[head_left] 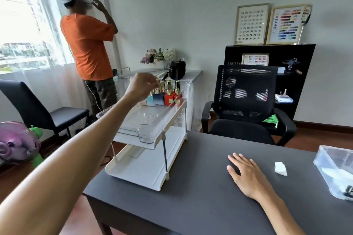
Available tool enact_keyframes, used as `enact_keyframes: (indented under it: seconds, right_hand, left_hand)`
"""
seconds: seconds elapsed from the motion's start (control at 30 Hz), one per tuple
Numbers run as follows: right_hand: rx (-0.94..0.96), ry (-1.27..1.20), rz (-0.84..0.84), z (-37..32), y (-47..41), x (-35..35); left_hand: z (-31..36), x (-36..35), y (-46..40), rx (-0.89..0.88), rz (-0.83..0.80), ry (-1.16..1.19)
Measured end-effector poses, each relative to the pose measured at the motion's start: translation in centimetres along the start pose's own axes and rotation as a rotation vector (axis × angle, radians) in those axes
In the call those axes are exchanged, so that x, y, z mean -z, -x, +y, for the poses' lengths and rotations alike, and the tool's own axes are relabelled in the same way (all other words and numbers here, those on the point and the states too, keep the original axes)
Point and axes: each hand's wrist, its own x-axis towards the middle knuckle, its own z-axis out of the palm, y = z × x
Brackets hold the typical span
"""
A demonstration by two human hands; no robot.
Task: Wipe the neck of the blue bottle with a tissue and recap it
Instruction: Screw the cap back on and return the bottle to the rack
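Note:
Several small bottles with gold caps stand in a clear tray (145, 135) on the top shelf of a white two-tier rack (145, 173). Among them is a dark blue bottle (158, 99), with a pale blue one to its left and a red bottle (170, 98) to its right. My left hand (142, 87) reaches over them, fingers pinched at a gold cap; whether it grips the cap is unclear. My right hand (246, 172) lies flat and spread on the dark table (191, 206). A folded white tissue (280, 168) rests on the table, right of that hand.
A clear plastic box (336, 168) sits at the table's right edge. A black office chair (246, 105) stands behind the table, before a black shelf unit. A person in an orange shirt (87, 44) stands by the window. A purple fan (17, 143) is low left.

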Motion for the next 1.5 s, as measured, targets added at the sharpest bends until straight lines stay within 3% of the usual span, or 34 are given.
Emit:
enact_keyframes:
  seconds: [0.17,0.5,0.93,1.5]
  right_hand:
    - [0.001,-0.009,0.013,-0.1,0.0,-0.1]
    - [-0.005,0.065,0.019,-0.9,-0.2,-0.2]
    - [0.219,0.000,-0.096,-8.8,-2.4,-4.1]
    - [0.213,-0.005,-0.123,-8.5,-2.6,-4.1]
  left_hand:
    - [-1.4,-1.5,-0.7,0.015,-0.089,-0.110]
    - [-2.3,-2.5,-1.0,0.031,-0.020,-0.142]
    - [-3.4,-3.0,-1.1,0.002,-0.037,-0.232]
    - [-4.5,-3.9,-2.7,-0.039,0.005,-0.303]
